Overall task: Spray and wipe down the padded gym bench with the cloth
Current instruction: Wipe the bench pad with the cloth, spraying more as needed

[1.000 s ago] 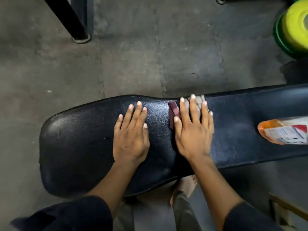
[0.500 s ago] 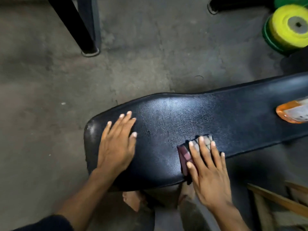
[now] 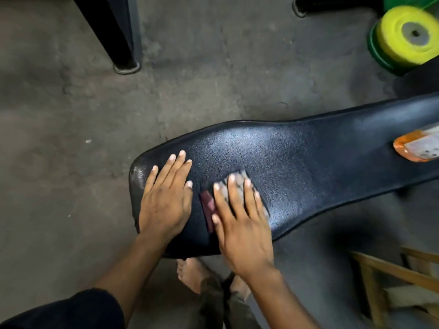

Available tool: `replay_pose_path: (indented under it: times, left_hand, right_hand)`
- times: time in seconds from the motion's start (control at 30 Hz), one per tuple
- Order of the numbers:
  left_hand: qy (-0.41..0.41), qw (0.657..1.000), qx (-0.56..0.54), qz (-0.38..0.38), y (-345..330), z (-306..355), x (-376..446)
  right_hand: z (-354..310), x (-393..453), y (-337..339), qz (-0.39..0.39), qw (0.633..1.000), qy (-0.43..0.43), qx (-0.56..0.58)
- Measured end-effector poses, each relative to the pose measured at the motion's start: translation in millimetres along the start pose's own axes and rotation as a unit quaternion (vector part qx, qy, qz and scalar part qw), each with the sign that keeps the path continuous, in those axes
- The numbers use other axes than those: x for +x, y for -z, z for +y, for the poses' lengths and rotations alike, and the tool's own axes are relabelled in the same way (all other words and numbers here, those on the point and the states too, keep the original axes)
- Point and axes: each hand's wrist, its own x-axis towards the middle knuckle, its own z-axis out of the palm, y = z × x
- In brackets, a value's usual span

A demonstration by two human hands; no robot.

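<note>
Both hands are flat on the bench. Her or his left hand lies open, fingers spread a little, holding nothing. It rests near the wide, round end of the black pad, which is on the left. The right hand is open too, and it presses a small folded cloth down on the pad. One dark red edge of the cloth peeks out between the two hands, and a pale bit shows under the fingertips. The right hand looks blurry, so I think it is rubbing.

From the hands, the long pad runs off to the right and a bit away. Most of what may need wiping lies that way, so the right hand is nearer to it. An orange spray bottle lies on the pad at the far right, well apart from both hands.
</note>
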Motion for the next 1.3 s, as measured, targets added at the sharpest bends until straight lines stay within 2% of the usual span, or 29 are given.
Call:
replay_pose_path:
  times: [0.07, 0.17, 0.27, 0.37, 0.5, 0.63, 0.77, 0.87, 0.97, 1.03, 1.17, 1.3]
  left_hand:
    - [0.008, 1.000, 0.002, 0.004, 0.6, 1.8, -1.1]
    - [0.009, 1.000, 0.004, 0.009, 0.6, 1.5, -2.6]
    - [0.014, 1.000, 0.002, 0.014, 1.2, 3.4, -2.1]
    - [0.039, 0.999, -0.008, 0.029, 0.7, 4.7, -3.9]
    - [0.105, 0.992, -0.026, 0.069, 0.9, 4.4, -8.2]
    - [0.115, 0.991, -0.016, 0.069, 0.8, 6.1, -9.3]
    - [0.095, 0.993, 0.006, 0.069, 0.6, 6.5, -7.3]
    - [0.098, 0.993, 0.013, 0.063, -1.4, 5.5, -5.6]
    - [0.098, 0.993, 0.012, 0.065, -4.1, 2.6, -4.1]
    - [0.099, 0.993, 0.004, 0.065, -6.3, 0.7, -2.4]
    - [0.124, 0.990, -0.037, 0.051, -5.3, -0.6, -1.7]
    - [0.137, 0.987, -0.073, 0.037, -0.6, 0.6, -0.6]
  right_hand:
    - [13.6, -29.1, -1.0, -0.016, 1.000, 0.000, -0.022]
    - [41.8, -29.4, 8.4, -0.029, 0.998, -0.047, -0.024]
    - [58.8, 18.7, 22.0, -0.008, 0.994, -0.105, -0.008]
    - [50.1, 88.3, 28.9, 0.007, 0.993, -0.117, 0.001]
    - [12.2, 121.0, 27.3, 0.009, 0.999, -0.050, 0.004]
    - [-7.4, 60.7, 14.1, 0.009, 0.999, 0.032, 0.014]
    - [27.4, -4.7, 4.5, -0.002, 0.995, 0.102, -0.008]
    - [62.6, 4.2, 16.1, -0.011, 0.997, 0.078, -0.013]
    - [77.4, 63.3, 33.5, 0.015, 0.999, -0.030, 0.011]
    - [72.2, 111.1, 39.4, 0.027, 0.997, -0.065, 0.014]
    - [22.3, 152.1, 30.3, 0.032, 0.999, -0.008, 0.006]
    - [-8.5, 97.3, 11.8, 0.050, 0.997, 0.053, 0.027]
